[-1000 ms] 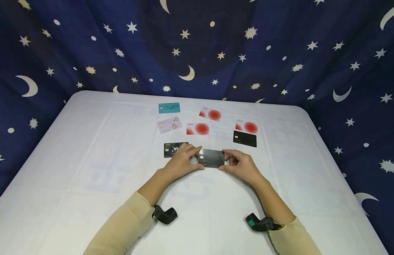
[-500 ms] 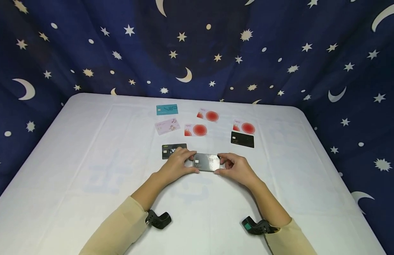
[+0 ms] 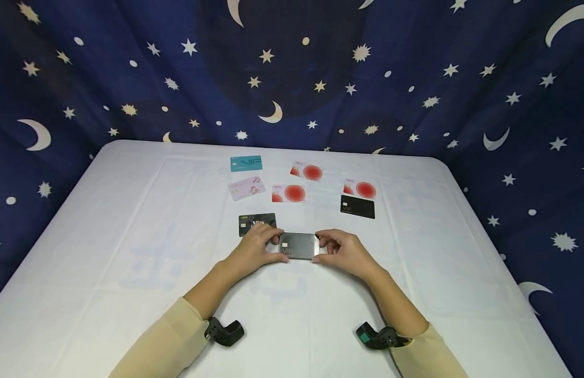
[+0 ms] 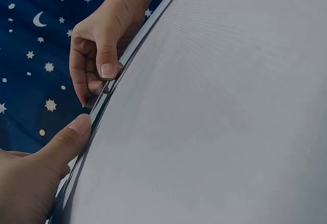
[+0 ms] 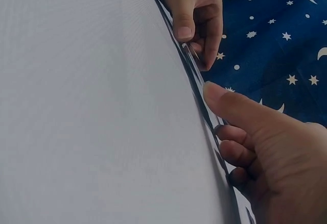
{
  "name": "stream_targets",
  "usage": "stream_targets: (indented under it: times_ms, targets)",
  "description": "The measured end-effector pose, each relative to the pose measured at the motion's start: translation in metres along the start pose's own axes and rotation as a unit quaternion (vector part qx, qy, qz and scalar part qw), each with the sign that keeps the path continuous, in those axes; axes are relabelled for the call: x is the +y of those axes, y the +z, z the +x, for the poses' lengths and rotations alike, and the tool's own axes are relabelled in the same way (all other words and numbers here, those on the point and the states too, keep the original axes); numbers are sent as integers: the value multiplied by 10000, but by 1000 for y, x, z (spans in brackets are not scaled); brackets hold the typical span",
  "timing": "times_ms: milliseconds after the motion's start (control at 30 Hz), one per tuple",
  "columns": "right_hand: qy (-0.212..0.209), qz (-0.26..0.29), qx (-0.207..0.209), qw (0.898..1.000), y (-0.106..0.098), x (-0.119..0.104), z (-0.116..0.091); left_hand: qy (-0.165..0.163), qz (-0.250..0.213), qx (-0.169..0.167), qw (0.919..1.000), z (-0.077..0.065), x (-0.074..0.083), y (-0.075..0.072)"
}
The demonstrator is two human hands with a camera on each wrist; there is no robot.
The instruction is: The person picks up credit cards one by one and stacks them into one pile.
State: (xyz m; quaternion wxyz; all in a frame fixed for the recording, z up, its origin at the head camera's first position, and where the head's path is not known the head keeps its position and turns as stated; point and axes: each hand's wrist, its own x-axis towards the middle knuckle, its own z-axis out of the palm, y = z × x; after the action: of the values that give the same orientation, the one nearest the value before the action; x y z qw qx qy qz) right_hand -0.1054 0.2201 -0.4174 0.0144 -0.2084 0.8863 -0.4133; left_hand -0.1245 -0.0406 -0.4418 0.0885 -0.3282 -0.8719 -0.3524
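In the head view both hands hold a shiny dark grey VIP card (image 3: pixel 299 244) with a small chip by its two ends. My left hand (image 3: pixel 253 248) grips the left end, thumb on the near corner and fingers on the far one. At the right end my right hand (image 3: pixel 347 253) pinches the card the same way, its other fingers curled beneath the palm. A black card with yellow lettering (image 3: pixel 247 222) lies just behind the left hand, which partly covers it. Both wrist views see the held card edge-on, as a thin strip between the fingertips.
Farther back on the white-covered table (image 3: pixel 155 236) lie a teal VIP card (image 3: pixel 246 163), a pink card (image 3: pixel 247 187) and white cards with red circles (image 3: pixel 289 193). A black VIP card (image 3: pixel 357 207) lies to the right. A starry blue curtain (image 3: pixel 292 73) hangs behind.
The two hands have moved toward the person and slightly left with the grey card between them. The left hand covers a little less of the black card. The other cards have stayed in place.
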Motion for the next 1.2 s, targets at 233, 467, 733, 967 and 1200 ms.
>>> stream_targets:
  times_ms: [233, 467, 733, 967, 1200]
  targets:
    - [-46, 97, -139, 9998, 1, -2, -1, -12, 91, -76, 9999, -5, 2, -4]
    - [-104, 127, -277, 9995, 4, -6, -1, 124, 172, -152, 9997, -10, 0, -11]
    - [-252, -168, -354, 9989, 10, -11, -2, 366, 340, -97, 9987, -17, -1, -17]
    - [-374, -514, -330, 9974, 13, -11, -2, 507, 577, -101, 9970, -22, 1, -20]
    - [-539, -864, -324, 9943, 15, -10, -3, 459, 577, -186, 9971, -26, 3, -22]
